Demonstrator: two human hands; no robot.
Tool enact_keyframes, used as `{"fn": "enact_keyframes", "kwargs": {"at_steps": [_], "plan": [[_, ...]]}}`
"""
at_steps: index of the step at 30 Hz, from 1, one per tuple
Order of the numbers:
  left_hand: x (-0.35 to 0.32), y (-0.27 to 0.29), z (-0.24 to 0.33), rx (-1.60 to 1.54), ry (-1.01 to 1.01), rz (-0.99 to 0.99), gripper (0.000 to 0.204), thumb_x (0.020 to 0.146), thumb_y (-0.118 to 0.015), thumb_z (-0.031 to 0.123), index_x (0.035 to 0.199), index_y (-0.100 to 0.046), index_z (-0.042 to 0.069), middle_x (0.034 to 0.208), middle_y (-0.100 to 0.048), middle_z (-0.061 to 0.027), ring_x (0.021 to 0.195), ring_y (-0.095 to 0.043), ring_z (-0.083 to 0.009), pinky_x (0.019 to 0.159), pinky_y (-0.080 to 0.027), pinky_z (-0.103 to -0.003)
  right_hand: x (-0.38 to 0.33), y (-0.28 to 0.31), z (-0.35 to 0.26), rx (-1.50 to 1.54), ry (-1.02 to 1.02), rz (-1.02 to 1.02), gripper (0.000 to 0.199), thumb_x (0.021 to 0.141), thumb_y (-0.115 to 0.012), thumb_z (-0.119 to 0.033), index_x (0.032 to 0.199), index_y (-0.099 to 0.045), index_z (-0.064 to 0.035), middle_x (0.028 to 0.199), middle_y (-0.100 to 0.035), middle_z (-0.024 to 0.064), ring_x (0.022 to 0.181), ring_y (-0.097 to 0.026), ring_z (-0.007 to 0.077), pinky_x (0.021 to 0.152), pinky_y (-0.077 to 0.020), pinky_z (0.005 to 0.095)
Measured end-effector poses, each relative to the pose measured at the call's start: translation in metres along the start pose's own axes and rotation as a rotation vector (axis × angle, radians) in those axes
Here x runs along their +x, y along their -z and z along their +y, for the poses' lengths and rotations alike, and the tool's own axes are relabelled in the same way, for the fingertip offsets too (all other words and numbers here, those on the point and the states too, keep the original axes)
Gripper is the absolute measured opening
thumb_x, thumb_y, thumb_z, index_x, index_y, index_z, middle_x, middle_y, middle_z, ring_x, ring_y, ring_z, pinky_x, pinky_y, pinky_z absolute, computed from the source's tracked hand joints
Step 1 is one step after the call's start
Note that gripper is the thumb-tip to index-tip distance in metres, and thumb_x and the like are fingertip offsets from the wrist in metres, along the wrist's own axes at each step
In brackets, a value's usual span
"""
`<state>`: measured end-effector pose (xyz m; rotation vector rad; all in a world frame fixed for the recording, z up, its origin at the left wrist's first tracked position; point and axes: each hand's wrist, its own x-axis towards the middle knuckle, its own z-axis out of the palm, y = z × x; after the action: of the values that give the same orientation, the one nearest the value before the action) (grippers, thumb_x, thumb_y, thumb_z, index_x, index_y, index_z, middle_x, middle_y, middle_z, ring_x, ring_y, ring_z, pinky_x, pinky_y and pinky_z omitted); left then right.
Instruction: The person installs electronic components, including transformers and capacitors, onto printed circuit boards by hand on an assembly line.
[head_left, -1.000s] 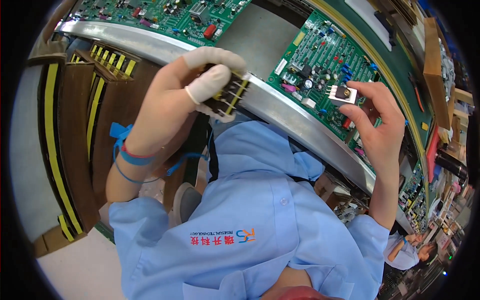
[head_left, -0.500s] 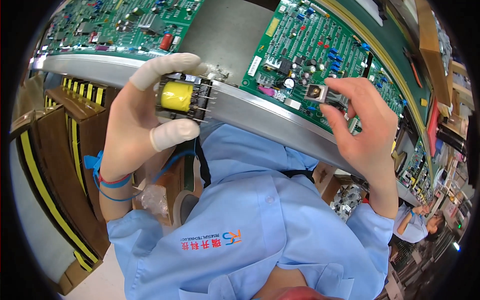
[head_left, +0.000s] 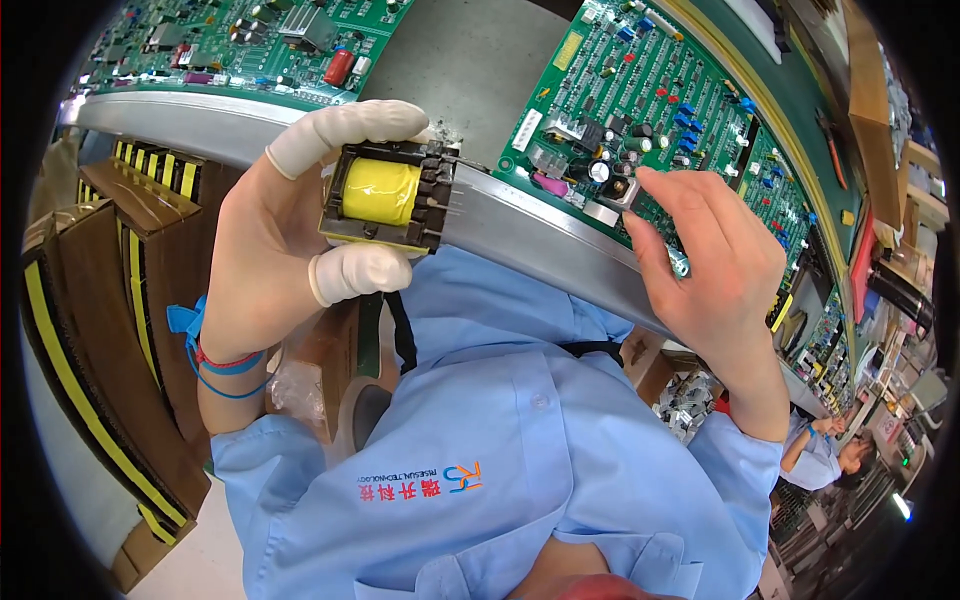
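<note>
My left hand (head_left: 262, 225), with white finger cots on thumb and forefinger, grips a transformer (head_left: 382, 192) with yellow tape round its winding. The metal pins of the transformer point right, toward the bench edge. Over the near edge of the right green circuit board (head_left: 610, 85), my right hand (head_left: 712, 235) pinches a small metal heat sink (head_left: 620, 190) with a dark part on its face. The heat sink is low over the board beside capacitors; whether it touches the board I cannot tell. My other right fingers are partly hidden behind the hand.
Another populated circuit board (head_left: 250, 50) lies at the far left on the metal rail (head_left: 520, 215). Cardboard boxes (head_left: 150, 225) with yellow-black strips stand at left. A box of small metal parts (head_left: 688, 400) is below my right forearm. A co-worker (head_left: 820, 450) sits at far right.
My left hand has moved slightly right with the transformer, which has turned a little. My right hand has shifted slightly left with the heat sink, and the view has moved a little.
</note>
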<state>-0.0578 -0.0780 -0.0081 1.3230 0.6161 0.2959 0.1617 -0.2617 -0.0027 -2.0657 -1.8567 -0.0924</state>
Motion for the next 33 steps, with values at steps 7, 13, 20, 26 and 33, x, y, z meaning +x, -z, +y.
{"fn": "enact_keyframes", "kwargs": {"at_steps": [7, 13, 20, 26, 33], "plan": [[0.002, 0.001, -0.003, 0.006, -0.005, 0.001, 0.087, 0.065, -0.088, 0.031, 0.133, -0.046, -0.004, 0.123, -0.057, -0.0169, 0.114, -0.057, -0.0237, 0.100, -0.044, -0.035, 0.000, -0.002, 0.002, -0.011, 0.018, 0.005, 0.029, 0.068, -0.074, -0.010, 0.096, -0.068, -0.0061, 0.082, -0.061, 0.0030, 0.064, -0.060, 0.0190, 0.052, -0.0465, 0.0295], [0.004, -0.004, -0.002, -0.027, -0.051, -0.015, 0.089, 0.067, -0.087, 0.028, 0.136, -0.042, -0.005, 0.124, -0.057, -0.0176, 0.115, -0.056, -0.0237, 0.098, -0.046, -0.034, 0.005, 0.002, 0.005, -0.071, 0.122, -0.037, 0.029, 0.069, -0.072, -0.010, 0.096, -0.067, -0.0033, 0.080, -0.059, 0.0035, 0.065, -0.060, 0.0177, 0.051, -0.0466, 0.0288], [0.011, -0.014, 0.007, -0.043, -0.045, -0.123, 0.088, 0.070, -0.085, 0.023, 0.138, -0.039, -0.006, 0.128, -0.054, -0.0197, 0.118, -0.055, -0.0247, 0.098, -0.046, -0.035, 0.002, 0.000, 0.002, -0.155, 0.141, -0.055, 0.026, 0.073, -0.069, -0.011, 0.096, -0.066, -0.0001, 0.079, -0.055, 0.0034, 0.066, -0.060, 0.0167, 0.050, -0.0464, 0.0283], [0.021, -0.038, 0.015, -0.053, -0.127, -0.155, 0.079, 0.073, -0.081, 0.010, 0.138, -0.038, -0.006, 0.131, -0.051, -0.0189, 0.117, -0.056, -0.0246, 0.098, -0.047, -0.035, -0.006, 0.029, 0.014, 0.048, -0.001, -0.015, 0.037, 0.071, -0.072, -0.008, 0.107, -0.067, -0.0055, 0.088, -0.061, 0.0043, 0.070, -0.062, 0.0164, 0.052, -0.0477, 0.0288], [0.050, -0.085, 0.040, 0.333, -0.245, -0.250, 0.069, 0.071, -0.081, 0.010, 0.131, -0.050, -0.003, 0.123, -0.059, -0.0155, 0.114, -0.057, -0.0218, 0.099, -0.045, -0.035, -0.047, 0.061, 0.048, 0.207, -0.276, 0.250, 0.036, 0.083, -0.070, -0.006, 0.118, -0.065, -0.0062, 0.105, -0.064, 0.0047, 0.054, -0.039, 0.0040, 0.050, -0.0319, 0.0181]]}}
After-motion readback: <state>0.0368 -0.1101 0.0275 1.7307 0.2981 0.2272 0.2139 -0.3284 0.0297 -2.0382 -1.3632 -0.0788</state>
